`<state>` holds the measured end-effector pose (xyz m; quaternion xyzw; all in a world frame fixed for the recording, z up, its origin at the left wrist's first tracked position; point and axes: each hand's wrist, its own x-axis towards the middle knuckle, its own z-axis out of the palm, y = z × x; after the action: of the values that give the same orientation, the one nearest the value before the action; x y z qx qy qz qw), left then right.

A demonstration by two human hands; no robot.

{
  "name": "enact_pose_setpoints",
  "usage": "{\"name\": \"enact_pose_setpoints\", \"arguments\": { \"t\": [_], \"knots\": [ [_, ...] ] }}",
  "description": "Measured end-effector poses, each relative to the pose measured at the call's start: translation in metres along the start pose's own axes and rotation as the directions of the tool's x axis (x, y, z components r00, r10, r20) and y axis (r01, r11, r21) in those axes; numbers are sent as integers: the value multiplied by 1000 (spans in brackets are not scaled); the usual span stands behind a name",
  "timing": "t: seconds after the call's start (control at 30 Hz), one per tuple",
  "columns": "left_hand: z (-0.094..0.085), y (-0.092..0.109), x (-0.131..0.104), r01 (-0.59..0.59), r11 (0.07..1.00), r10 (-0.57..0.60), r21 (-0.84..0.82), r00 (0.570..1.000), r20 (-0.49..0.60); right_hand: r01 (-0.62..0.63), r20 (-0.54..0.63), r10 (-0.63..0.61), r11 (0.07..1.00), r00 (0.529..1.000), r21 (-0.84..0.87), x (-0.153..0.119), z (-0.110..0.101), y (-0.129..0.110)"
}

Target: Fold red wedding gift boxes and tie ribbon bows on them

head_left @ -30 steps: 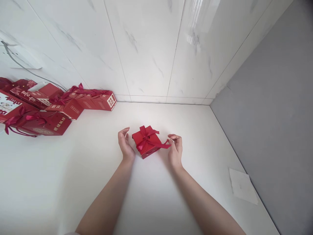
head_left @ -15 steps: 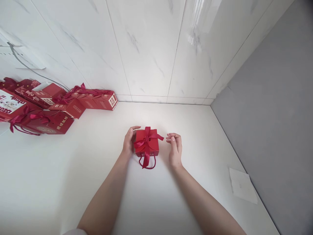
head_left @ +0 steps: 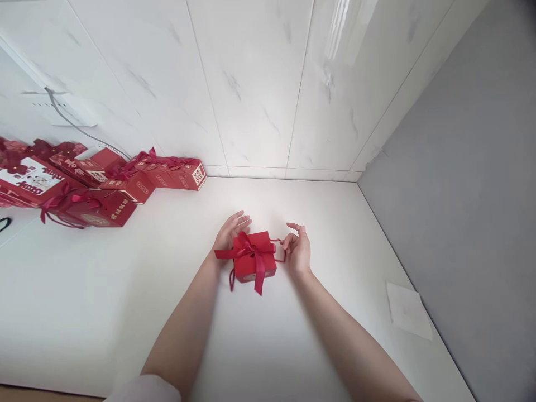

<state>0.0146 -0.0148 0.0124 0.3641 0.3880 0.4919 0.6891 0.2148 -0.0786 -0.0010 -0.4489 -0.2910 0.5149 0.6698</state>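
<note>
Red cord handle (head_left: 285,255) meets curled fingers of right hand (head_left: 298,254); pinch cannot be confirmed. Ribboned box (head_left: 243,267) sits between hands on white table (head_left: 268,346). Left hand (head_left: 227,234) loosely spread alongside. Farther left: red packages (head_left: 180,176).

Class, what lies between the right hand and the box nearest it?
A thin red cord loop lies between the right hand and the box, in the head view.
</note>
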Motion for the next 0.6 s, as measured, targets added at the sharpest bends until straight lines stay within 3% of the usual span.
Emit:
{"name": "enact_pose_setpoints", "arguments": {
  "t": [0.1,0.17,0.23,0.3,0.37,0.43,0.5,0.6],
  "knots": [
    [-1,2,3,-7,996,1,-87,998,-65,35,1,-35,999,999,-19,1,1,0],
    [-2,8,1,-17,999,13,-37,995,-99,69,16,-68,997,998,-31,-1,3,-1],
    [-1,19,-5,-40,991,60,130,986,-155,86,61,-83,996,995,-40,-3,5,-3],
    [5,33,-18,-60,921,151,385,966,-211,75,125,-68,996,990,-51,-5,6,-4],
    [18,50,-38,-71,779,239,623,953,-189,58,168,-45,996,985,-69,-6,6,-4],
    [38,65,-64,-107,607,263,787,962,-72,55,173,-40,995,984,-83,-7,4,-2],
    [62,75,-90,-158,411,225,898,972,69,65,159,-51,994,986,-87,-6,2,1],
    [93,76,-118,-211,78,55,974,977,207,80,138,-68,993,988,-81,-3,-2,4]
  ]
}}
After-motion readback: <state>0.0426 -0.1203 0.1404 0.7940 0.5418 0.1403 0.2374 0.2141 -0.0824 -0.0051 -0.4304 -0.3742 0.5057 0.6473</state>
